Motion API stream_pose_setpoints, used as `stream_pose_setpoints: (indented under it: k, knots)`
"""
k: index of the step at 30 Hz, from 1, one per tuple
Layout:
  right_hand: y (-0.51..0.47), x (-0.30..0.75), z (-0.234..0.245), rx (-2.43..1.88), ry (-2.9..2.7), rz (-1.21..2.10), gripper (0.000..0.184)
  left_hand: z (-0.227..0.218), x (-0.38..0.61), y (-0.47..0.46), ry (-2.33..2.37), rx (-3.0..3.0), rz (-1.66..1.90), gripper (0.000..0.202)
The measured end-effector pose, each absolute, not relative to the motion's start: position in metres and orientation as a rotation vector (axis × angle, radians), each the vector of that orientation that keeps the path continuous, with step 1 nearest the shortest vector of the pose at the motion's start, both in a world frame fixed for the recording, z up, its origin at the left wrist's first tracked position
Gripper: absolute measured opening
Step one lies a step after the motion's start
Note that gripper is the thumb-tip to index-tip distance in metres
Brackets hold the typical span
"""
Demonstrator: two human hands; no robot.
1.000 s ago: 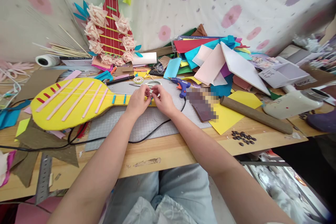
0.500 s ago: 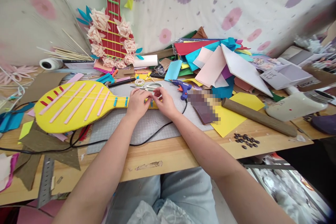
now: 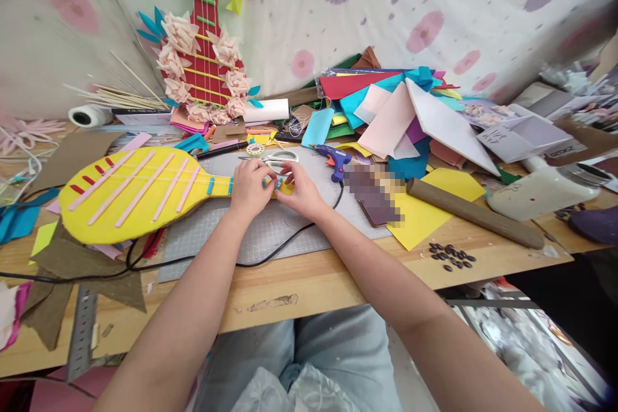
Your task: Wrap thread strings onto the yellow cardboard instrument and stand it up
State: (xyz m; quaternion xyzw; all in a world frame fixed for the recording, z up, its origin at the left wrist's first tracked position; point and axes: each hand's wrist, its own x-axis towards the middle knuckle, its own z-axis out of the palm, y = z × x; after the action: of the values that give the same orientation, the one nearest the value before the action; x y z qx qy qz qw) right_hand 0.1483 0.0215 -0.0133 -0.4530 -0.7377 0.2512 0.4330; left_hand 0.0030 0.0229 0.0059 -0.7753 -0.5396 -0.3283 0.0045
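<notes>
A yellow cardboard pipa model [image 3: 103,206] lies on its back, with pink strips and red slits on its body, blue strips across its neck and thin white strings along it. Over the neck, my left hand [image 3: 251,185] is closed, thumb and fingertips drawn together. My right hand [image 3: 300,190] is closed beside it, its fingertips pinched near a small blue strip [image 3: 279,184]. The fingers hide whatever they pinch. Just behind the hands are scissors [image 3: 284,157] and a white spool [image 3: 255,149]. A blue glue gun [image 3: 337,161] rests to the right.
A grey cutting mat [image 3: 270,244] lies under the neck, crossed by a black cord [image 3: 270,262]. Farther right are a blurred dark phone-like object [image 3: 371,196], a brown stick [image 3: 473,214] and several black beads [image 3: 451,256]. A red flower-trimmed instrument [image 3: 205,71] stands behind.
The view has shifted slightly. My hands stay at the neck; the right fingers have parted a little from the left ones, and a blue strip shows between them.
</notes>
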Motion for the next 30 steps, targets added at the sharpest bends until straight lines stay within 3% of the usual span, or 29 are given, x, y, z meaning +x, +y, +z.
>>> stream_pose_setpoints:
  k: [14, 30]
  knots:
    - [0.025, 0.153, -0.016, -1.111, -1.870, 0.533, 0.037, 0.004, 0.006, 0.026, -2.090, -2.395, -1.212, 0.002]
    - [0.018, 0.157, -0.007, -1.073, -1.922, 0.462, 0.040, -0.003, -0.001, 0.037, -2.166, -2.489, -1.227, 0.008]
